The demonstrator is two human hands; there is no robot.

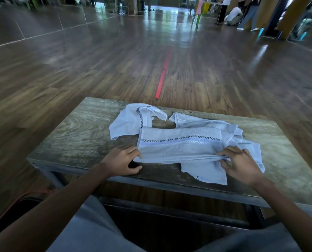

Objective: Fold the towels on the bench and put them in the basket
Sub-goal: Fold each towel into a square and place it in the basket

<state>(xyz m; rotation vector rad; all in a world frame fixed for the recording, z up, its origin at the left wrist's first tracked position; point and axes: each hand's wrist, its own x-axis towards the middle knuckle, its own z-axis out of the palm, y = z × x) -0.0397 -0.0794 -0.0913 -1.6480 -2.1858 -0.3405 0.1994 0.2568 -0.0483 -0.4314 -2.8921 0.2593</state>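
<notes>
A white towel with a dark checked stripe (180,142) lies folded into a long band on the wooden bench (78,135). My left hand (124,160) pinches its near left corner. At the near right corner, my right hand (240,164) grips the stacked edges. Under it and to the right lies a second crumpled white towel (206,171). A third white towel (131,120) lies bunched at the bench's far side. No basket is in view.
The bench stands on a dark wooden floor (78,70) with a red tape line (163,77) running away from it. Far off at the upper right are people (250,13) and a green chair (199,13). My knees in grey trousers (89,230) are below the bench.
</notes>
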